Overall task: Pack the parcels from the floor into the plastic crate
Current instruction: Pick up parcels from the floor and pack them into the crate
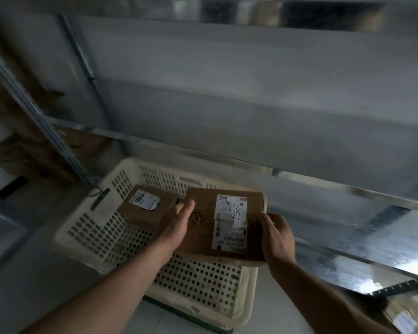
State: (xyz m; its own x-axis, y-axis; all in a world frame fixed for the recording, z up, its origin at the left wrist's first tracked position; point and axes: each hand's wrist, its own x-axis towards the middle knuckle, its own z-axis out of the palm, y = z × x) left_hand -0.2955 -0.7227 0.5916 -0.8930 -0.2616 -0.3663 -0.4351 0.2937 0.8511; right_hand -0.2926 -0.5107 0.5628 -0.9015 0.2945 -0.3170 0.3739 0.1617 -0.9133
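A cream perforated plastic crate [99, 227] stands on the floor below me. Inside it, at the far left, lies a small brown cardboard parcel [145, 208] with a white label. I hold a larger flat brown parcel [203, 237] with a white shipping label over the crate's right half. My left hand [179, 225] grips its left edge, thumb on top. My right hand [275, 239] grips its right edge, fingers curled over the top.
Grey metal shelving [299, 179] runs behind and to the right of the crate. Cardboard boxes [29, 155] fill the shelves at the left. Another parcel [405, 314] lies at the bottom right on the pale floor.
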